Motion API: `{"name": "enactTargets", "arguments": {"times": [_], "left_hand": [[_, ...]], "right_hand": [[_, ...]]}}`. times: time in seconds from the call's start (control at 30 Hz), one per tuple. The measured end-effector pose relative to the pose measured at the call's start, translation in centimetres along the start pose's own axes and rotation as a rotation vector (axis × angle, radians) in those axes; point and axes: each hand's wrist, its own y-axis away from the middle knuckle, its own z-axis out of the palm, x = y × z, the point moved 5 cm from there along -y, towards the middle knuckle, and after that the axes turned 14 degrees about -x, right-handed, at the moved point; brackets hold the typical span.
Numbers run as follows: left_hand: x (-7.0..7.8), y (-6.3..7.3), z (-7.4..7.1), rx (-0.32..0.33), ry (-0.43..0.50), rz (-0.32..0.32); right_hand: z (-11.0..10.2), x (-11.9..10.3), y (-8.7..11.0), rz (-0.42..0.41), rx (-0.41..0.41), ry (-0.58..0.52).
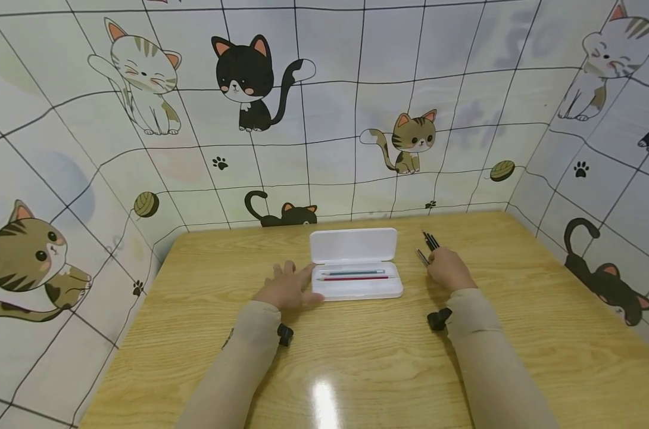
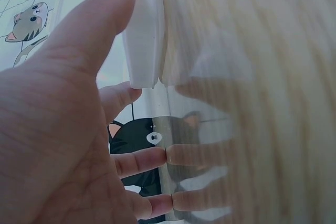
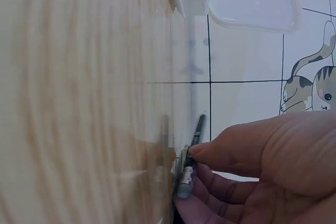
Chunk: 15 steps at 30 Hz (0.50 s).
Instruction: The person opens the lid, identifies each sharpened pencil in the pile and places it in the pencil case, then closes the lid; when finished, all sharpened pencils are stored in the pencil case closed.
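Observation:
A white pencil case [image 1: 358,291] lies with its lid [image 1: 353,245] raised at the back. Inside are a red pencil [image 1: 356,278] and a blue-grey pencil [image 1: 353,273]. My left hand [image 1: 288,289] is at the case's left end, thumb along the front side and forefinger at the end wall, other fingers spread on the table. To the right of the case, my right hand [image 1: 449,268] pinches a dark pencil with a silver ferrule [image 3: 186,176] between thumb and fingers. Several dark pencils [image 1: 430,239] show beyond its fingertips; the hand hides their other ends.
The wood-grain table [image 1: 367,357] reaches back to a fabric wall [image 1: 335,131] printed with cats, which also closes off both sides. Each wrist carries a small black camera, one by the left sleeve [image 1: 249,345] and one by the right sleeve [image 1: 480,322].

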Motion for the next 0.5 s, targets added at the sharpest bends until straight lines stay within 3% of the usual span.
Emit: {"name": "enactTargets", "arguments": {"times": [0.27, 0.5], "left_hand": [[0.06, 0.05, -0.10, 0.003, -0.004, 0.002], [-0.08, 0.00, -0.05, 0.000, -0.016, 0.000]], "right_hand": [[-0.35, 0.15, -0.20, -0.024, 0.015, -0.105], [-0.33, 0.67, -0.25, -0.024, -0.020, -0.312]]}}
